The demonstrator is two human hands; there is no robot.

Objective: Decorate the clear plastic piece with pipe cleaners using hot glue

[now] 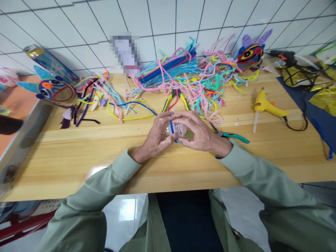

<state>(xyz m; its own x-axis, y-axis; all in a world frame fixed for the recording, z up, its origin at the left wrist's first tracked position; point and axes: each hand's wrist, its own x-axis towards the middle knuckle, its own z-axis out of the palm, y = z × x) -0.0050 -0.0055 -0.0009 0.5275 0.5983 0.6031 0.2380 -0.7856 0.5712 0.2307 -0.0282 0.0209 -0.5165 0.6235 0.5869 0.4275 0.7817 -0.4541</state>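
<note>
Left hand (154,140) and right hand (199,133) — fingers clamped on clear plastic (180,130) — between the table's (99,150) front and back edges

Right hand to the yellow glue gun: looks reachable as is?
Likely yes: nothing tall stands between the right hand and the yellow glue gun, though that hand is holding a clear plastic piece.

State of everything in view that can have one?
Left hand: curled, holding the clear plastic piece
Right hand: curled, holding it too
Clear plastic piece: blue band around it
Yellow-handled pliers: handles spread
Teal-handled pliers: partly hidden, opening unclear
Yellow glue gun: lying down, glue stick protruding
Black glue gun: lying down
Pipe cleaners: mostly tangled, some straight
Drink can: opening unclear
</note>
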